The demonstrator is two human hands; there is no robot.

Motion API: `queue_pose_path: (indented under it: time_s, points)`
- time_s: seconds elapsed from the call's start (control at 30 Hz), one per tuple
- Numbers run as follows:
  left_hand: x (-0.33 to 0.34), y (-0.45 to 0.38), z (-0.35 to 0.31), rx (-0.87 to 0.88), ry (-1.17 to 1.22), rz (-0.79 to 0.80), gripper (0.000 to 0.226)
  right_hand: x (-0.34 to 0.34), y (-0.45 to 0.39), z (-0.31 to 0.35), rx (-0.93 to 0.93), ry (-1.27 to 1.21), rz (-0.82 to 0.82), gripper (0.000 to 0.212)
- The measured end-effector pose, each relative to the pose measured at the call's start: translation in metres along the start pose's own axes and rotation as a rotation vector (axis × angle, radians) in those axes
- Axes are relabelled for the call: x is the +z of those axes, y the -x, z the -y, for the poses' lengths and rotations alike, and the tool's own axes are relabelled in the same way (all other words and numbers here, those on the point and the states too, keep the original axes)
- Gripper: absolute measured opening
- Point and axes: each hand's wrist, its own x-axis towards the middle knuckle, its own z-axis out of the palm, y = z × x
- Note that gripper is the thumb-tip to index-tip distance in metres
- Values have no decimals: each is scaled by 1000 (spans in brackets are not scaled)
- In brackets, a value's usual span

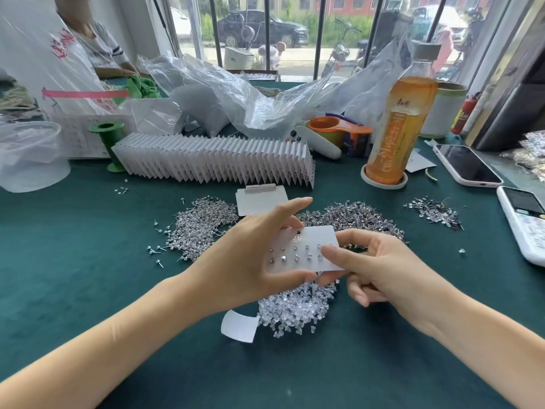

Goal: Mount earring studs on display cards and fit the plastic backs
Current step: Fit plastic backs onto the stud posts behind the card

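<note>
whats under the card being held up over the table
Below the display card, held by the left hand and right hand, lies a pile of clear plastic backs on the green cloth. The card and hands hide the pile's far part.

Two bare forearms, left hand (250,255), right hand (380,270), no sleeves, short unpainted nails

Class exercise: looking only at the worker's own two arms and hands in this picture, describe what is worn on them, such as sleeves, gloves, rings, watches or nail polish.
Nothing is worn. The left hand and right hand are bare, without gloves, and no rings show on the visible fingers. Both forearms are uncovered to the frame's edge, with no sleeve, watch or bracelet. The visible nails look short and unpainted.
</note>
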Motion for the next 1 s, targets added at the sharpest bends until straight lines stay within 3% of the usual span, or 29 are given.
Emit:
queue_pose_path:
  time_s: [0.47, 0.57, 0.63, 0.73, 0.83, 1.0]
  points:
    - [-2, -1, 2, 43, -11, -21, 79, 1, -2, -6, -68, -67, -23, 35]
    - [-11, -8, 10, -107, 159, -177, 58, -3, -4, -6, -131, -132, -69, 39]
    - [-20, -12, 21, -205, 115, -232, 34, -7, -5, -6, -181, -181, -124, 41]
    - [-25, -11, 32, -217, 6, -29, 7, -11, -6, -7, -234, -219, -183, 40]
    - [-21, -10, 31, -125, -43, 156, 3, -11, -7, -11, -261, -231, -213, 40]
    - [-22, -9, 29, -79, -23, 212, 7, -7, -7, -16, -286, -224, -220, 39]
